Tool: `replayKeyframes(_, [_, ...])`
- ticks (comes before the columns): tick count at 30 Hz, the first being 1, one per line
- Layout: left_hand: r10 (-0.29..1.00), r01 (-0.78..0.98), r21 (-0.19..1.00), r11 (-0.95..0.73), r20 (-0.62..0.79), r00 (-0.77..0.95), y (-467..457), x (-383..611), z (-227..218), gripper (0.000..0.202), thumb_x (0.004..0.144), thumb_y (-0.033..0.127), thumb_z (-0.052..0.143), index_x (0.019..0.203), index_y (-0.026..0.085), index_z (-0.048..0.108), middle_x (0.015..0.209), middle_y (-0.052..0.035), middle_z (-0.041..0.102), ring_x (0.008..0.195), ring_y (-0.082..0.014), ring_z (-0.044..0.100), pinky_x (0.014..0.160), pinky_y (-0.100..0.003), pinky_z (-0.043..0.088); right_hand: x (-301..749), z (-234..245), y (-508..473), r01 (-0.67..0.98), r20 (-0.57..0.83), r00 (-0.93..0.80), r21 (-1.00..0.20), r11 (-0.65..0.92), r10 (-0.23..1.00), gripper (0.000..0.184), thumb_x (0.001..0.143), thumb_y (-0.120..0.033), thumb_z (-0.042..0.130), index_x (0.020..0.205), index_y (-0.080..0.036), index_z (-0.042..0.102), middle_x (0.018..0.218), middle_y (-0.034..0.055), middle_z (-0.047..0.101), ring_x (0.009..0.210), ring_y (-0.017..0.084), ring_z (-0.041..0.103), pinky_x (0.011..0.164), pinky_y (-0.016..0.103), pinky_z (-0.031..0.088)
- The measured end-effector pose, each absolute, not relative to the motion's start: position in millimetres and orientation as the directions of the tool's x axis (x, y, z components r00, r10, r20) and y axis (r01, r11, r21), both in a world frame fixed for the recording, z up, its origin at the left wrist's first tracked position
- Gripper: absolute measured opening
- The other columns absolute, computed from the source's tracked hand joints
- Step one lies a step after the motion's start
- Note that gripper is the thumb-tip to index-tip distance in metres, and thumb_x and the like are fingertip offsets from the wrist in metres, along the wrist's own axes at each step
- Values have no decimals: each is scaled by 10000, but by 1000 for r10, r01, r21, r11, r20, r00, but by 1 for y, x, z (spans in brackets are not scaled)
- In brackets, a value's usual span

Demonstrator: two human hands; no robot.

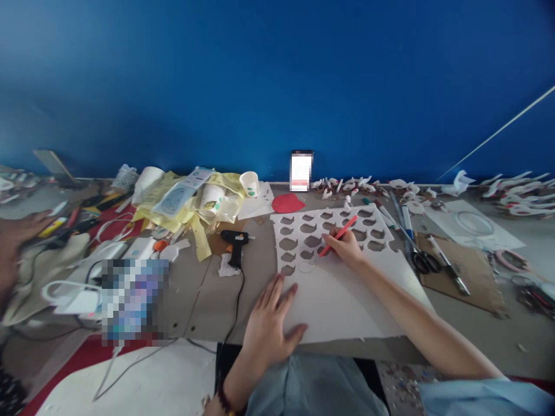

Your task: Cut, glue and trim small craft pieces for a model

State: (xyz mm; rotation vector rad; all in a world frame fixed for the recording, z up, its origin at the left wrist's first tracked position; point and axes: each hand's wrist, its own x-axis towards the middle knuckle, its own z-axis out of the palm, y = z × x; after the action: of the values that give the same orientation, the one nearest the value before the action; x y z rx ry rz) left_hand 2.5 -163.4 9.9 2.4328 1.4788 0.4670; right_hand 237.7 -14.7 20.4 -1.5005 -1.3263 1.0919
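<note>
A large white sheet (347, 306), like foam board, lies on the table in front of me, its far half full of rows of fish-like cut-out holes. My right hand (344, 245) grips a slim red pen-like tool (347, 226), held at a slant with its lower end at the sheet among the holes. Whether it is a pen or a craft knife I cannot tell. A faint drawn outline (307, 266) shows below the holes. Flat on the sheet's near left edge rests my left hand (274, 318), fingers spread and holding nothing.
A black glue gun (236, 245) with its cord lies left of the sheet. Paper cups (249, 184) and yellow packaging (173, 202) pile up behind it. Black scissors (425, 261) lie on cardboard (468, 283) at right. A phone (301, 171) leans on the blue wall. Another person's hand (26, 228) is far left.
</note>
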Motion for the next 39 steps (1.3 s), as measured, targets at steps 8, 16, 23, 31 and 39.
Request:
replayKeyframes(8, [894, 809, 384, -446, 135, 428, -163, 3, 10, 719, 812, 464, 579, 1446, 240, 326, 1551, -109, 218, 1385, -343, 289, 1036, -504, 404, 239, 14, -13, 300, -65, 48, -951, -76, 997, 350, 701, -395, 636, 535, -207, 391, 396, -52, 461, 373, 109, 495, 366, 202, 293])
replayKeyframes(16, [893, 812, 378, -445, 121, 433, -163, 3, 9, 726, 822, 478, 561, 1456, 237, 303, 1557, -111, 198, 1394, -335, 270, 1041, -502, 397, 239, 20, -10, 381, -57, -43, -924, -37, 997, 267, 710, -355, 622, 560, -197, 467, 430, -35, 536, 402, 112, 519, 397, 207, 346])
replayKeyframes(23, [892, 813, 371, -448, 125, 434, -164, 3, 8, 723, 827, 476, 556, 1458, 236, 297, 1557, -110, 199, 1392, -334, 274, 1040, -500, 396, 240, 23, -5, 404, -64, -130, -915, -6, 989, 253, 707, -373, 629, 574, -193, 509, 460, -21, 575, 409, 104, 510, 407, 211, 382])
replayKeyframes(31, [893, 818, 365, -445, 117, 434, -164, 2, 8, 731, 822, 483, 560, 1459, 238, 297, 1557, -107, 199, 1391, -333, 279, 1046, -492, 392, 242, 23, -1, 374, -79, -188, -927, -3, 979, 285, 723, -407, 633, 584, -186, 518, 463, 1, 590, 396, 103, 508, 396, 210, 383])
replayKeyframes(39, [890, 819, 354, -452, 120, 440, -165, 2, 10, 710, 832, 481, 546, 1453, 228, 313, 1556, -113, 202, 1384, -341, 289, 1030, -488, 405, 245, 18, 4, 360, -88, -196, -933, -12, 977, 242, 705, -379, 634, 590, -194, 528, 489, -7, 593, 463, 140, 577, 459, 236, 448])
